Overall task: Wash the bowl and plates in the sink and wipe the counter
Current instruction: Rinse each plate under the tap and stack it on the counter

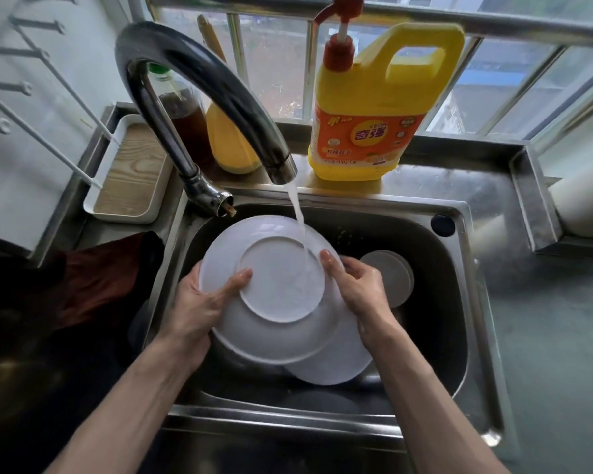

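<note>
Both hands held the round white plate under the water: left hand gripped its left edge, right hand its right edge.

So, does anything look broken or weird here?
Nothing is broken or spilled. The round white plate under the running water looks whole. One oddity: the curved dark metal tap has a side stub near its base with a brownish plug stuck in it, maybe wood.

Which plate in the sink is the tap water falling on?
The upper plate, held bottom-up by the left hand and right hand. The lower plate lies beneath it, unheld.
</note>
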`<action>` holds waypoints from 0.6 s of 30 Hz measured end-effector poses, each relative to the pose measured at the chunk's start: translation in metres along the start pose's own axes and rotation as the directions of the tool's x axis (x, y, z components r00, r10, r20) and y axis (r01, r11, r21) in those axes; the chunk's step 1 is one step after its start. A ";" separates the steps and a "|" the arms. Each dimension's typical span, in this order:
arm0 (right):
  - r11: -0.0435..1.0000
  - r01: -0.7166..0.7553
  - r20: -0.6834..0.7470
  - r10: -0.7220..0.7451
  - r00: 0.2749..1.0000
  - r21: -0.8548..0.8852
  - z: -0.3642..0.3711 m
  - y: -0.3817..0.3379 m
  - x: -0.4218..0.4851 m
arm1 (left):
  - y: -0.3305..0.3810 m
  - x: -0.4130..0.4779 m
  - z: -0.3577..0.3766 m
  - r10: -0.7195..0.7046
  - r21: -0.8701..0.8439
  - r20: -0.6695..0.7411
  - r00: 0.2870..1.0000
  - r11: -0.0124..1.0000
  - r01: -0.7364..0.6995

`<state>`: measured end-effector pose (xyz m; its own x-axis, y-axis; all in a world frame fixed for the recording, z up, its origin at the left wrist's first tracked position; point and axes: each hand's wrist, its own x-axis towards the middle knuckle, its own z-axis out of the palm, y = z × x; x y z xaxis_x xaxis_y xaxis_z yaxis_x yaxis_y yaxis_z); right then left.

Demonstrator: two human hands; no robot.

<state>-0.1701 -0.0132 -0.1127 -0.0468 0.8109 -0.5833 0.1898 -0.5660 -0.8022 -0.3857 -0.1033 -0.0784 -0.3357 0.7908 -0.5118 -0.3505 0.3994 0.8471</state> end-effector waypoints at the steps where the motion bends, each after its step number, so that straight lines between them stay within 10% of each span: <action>1: 0.998 -0.043 0.021 0.042 0.999 0.037 -0.001 0.003 -0.003 | -0.003 -0.001 0.003 0.016 -0.040 -0.011 1.000 0.999 -0.016; 7: 0.893 -0.079 0.138 0.019 0.990 0.443 -0.012 0.011 -0.012 | -0.024 0.000 0.008 -0.003 0.097 -0.084 0.996 0.995 0.012; 18: 0.948 0.113 0.061 -0.137 0.989 0.298 -0.014 -0.005 -0.013 | -0.032 0.034 0.038 0.371 0.706 -0.029 0.928 0.665 -0.244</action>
<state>-0.1566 -0.0192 -0.0993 -0.1322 0.8705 -0.4741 -0.1177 -0.4887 -0.8644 -0.3528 -0.0711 -0.1173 -0.4666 0.8690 -0.1646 0.4658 0.3996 0.7895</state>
